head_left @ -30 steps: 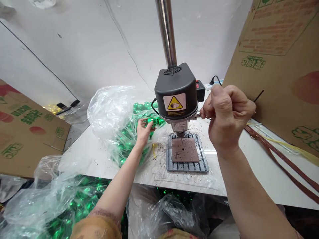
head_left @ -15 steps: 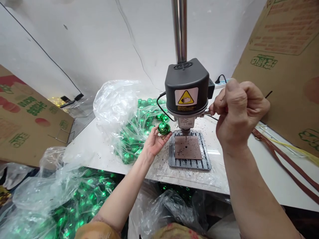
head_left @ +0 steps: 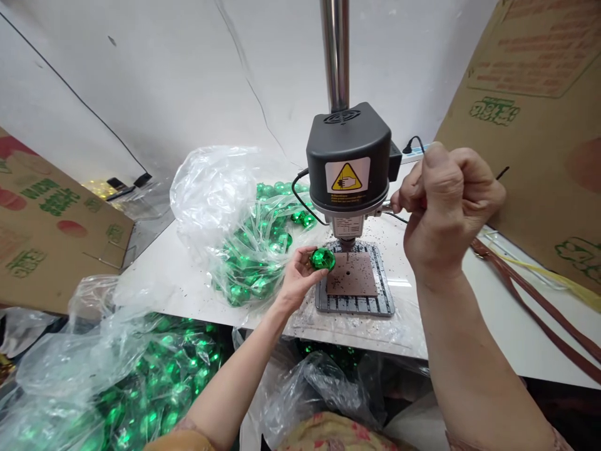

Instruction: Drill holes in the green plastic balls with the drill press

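Note:
My left hand point(head_left: 300, 274) grips a shiny green faceted ball point(head_left: 323, 259) between thumb and fingers, over the left edge of the drill press base point(head_left: 354, 307). On that base lies a brown square board point(head_left: 361, 282) with a dark hole, dotted with dark chips. Above it stands the black head of the bench drill press point(head_left: 348, 156), its bit pointing down just right of the ball. My right hand point(head_left: 451, 213) is closed in a fist at the right side of the drill head, around the drill press handle point(head_left: 385, 205), whose grip the fingers mostly hide.
A clear plastic bag point(head_left: 211, 194) of green balls rests on the white table point(head_left: 164, 275), left of the drill. Another bag of green balls point(head_left: 159, 382) sits lower left. Cardboard boxes point(head_left: 56, 232) flank the table. A brown strap point(head_left: 526, 294) lies at right.
My left hand has brought the green ball right and slightly down, from beside the base to over its left edge. My right hand stays closed at the handle. The view has shifted slightly.

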Tool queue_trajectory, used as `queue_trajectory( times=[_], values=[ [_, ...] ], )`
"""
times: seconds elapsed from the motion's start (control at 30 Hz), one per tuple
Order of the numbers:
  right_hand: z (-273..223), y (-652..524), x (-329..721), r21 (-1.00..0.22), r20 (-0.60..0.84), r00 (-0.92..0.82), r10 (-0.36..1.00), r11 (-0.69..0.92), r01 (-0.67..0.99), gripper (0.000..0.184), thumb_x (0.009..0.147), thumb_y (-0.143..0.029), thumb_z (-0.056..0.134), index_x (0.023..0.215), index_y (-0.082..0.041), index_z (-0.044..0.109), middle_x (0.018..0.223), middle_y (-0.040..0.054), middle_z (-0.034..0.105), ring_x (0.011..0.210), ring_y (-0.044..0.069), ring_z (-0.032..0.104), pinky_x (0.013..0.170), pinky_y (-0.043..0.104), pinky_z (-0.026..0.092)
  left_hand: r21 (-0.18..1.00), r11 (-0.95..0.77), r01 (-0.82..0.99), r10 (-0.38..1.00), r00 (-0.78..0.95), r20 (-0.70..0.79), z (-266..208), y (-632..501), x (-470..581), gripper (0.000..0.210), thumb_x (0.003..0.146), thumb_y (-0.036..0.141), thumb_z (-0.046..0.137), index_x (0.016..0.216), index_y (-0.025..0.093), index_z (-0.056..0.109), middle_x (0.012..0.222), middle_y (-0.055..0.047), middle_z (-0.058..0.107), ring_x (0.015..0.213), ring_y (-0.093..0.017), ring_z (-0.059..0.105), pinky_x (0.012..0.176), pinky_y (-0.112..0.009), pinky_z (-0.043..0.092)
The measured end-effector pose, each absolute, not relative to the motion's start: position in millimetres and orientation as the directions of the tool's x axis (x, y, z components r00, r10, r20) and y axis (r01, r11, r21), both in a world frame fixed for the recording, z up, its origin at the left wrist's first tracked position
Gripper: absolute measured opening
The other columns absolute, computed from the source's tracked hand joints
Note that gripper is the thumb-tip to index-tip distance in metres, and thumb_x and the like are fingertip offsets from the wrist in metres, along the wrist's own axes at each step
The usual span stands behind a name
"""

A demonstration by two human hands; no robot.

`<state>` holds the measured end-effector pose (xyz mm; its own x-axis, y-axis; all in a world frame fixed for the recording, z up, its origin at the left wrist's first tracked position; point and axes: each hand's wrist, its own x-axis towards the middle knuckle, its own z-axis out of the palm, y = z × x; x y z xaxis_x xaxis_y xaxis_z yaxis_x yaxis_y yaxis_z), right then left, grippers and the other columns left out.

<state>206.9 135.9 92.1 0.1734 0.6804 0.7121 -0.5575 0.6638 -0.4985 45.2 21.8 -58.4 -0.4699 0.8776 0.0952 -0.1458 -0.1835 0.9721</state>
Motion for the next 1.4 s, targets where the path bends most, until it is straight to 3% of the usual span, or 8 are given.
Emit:
queue_trajectory(
  times=[0.2,0.4,0.53,0.7,0.93,1.17,1.4],
  values=[
    [92,137,207,-0.497,0.718,0.178,0.673,0.675,-0.546,0.043,0.090,-0.036,0.068,0.058,-0.023,0.042,0.048,-0.0078,0.039,0.041,0.006,0.035,0.044,0.030,0.029,0.982,-0.110,-0.154,0.874,-0.485,0.022,-76,34,50,0.055,0.073,0.047,0.089,0.110,0.021,0.058,0.100,-0.004,0.076,0.096,-0.019,0.072,0.094,-0.034,0.052],
    [93,135,207,-0.502,0.724,0.167,0.669,0.677,-0.538,0.044,0.091,-0.037,0.065,0.058,-0.023,0.039,0.048,-0.0067,0.038,0.042,0.007,0.034,0.044,0.030,0.028,0.992,-0.086,-0.087,0.901,-0.433,0.040,-85,43,57,0.055,0.073,0.047,0.089,0.110,0.021,0.057,0.098,-0.002,0.074,0.093,-0.016,0.069,0.089,-0.029,0.051],
    [92,134,208,-0.557,0.706,0.146,0.693,0.670,-0.491,0.048,0.091,-0.044,0.065,0.060,-0.023,0.036,0.051,-0.0056,0.037,0.045,0.007,0.033,0.048,0.030,0.031,0.996,-0.089,-0.028,0.912,-0.405,0.070,-88,46,58,0.051,0.076,0.043,0.088,0.111,0.021,0.057,0.106,-0.005,0.074,0.101,-0.019,0.069,0.093,-0.032,0.052],
    [92,132,209,-0.529,0.718,0.149,0.680,0.671,-0.520,0.047,0.091,-0.044,0.065,0.060,-0.023,0.036,0.052,-0.0057,0.036,0.046,0.007,0.033,0.049,0.031,0.031,0.991,-0.091,0.099,0.901,-0.415,0.124,-90,50,61,0.047,0.073,0.035,0.090,0.108,0.021,0.062,0.111,-0.006,0.071,0.109,-0.023,0.067,0.101,-0.037,0.050],
    [92,132,209,-0.561,0.719,0.140,0.681,0.687,-0.462,0.051,0.090,-0.053,0.063,0.061,-0.023,0.034,0.051,-0.0065,0.033,0.045,0.006,0.033,0.048,0.028,0.033,0.946,-0.097,0.309,0.923,-0.329,0.202,-91,48,67,0.055,0.072,0.032,0.090,0.121,0.024,0.068,0.134,-0.010,0.066,0.134,-0.031,0.057,0.119,-0.046,0.037],
    [92,134,210,-0.542,0.715,0.129,0.687,0.661,-0.519,0.047,0.089,-0.042,0.067,0.058,-0.024,0.038,0.049,-0.0056,0.036,0.044,0.010,0.033,0.047,0.034,0.031,0.959,-0.119,0.256,0.928,-0.316,0.200,-86,45,75,0.052,0.075,0.029,0.087,0.122,0.024,0.065,0.117,-0.007,0.072,0.112,-0.026,0.067,0.104,-0.041,0.050],
    [85,131,208,-0.501,0.729,0.196,0.656,0.706,-0.500,0.052,0.091,-0.040,0.065,0.053,-0.022,0.035,0.046,-0.0054,0.031,0.042,0.008,0.030,0.045,0.033,0.022,0.947,-0.125,0.296,0.923,-0.316,0.220,-90,45,73,0.053,0.074,0.030,0.088,0.121,0.024,0.064,0.117,-0.006,0.071,0.110,-0.025,0.067,0.102,-0.039,0.049]
  ],
)
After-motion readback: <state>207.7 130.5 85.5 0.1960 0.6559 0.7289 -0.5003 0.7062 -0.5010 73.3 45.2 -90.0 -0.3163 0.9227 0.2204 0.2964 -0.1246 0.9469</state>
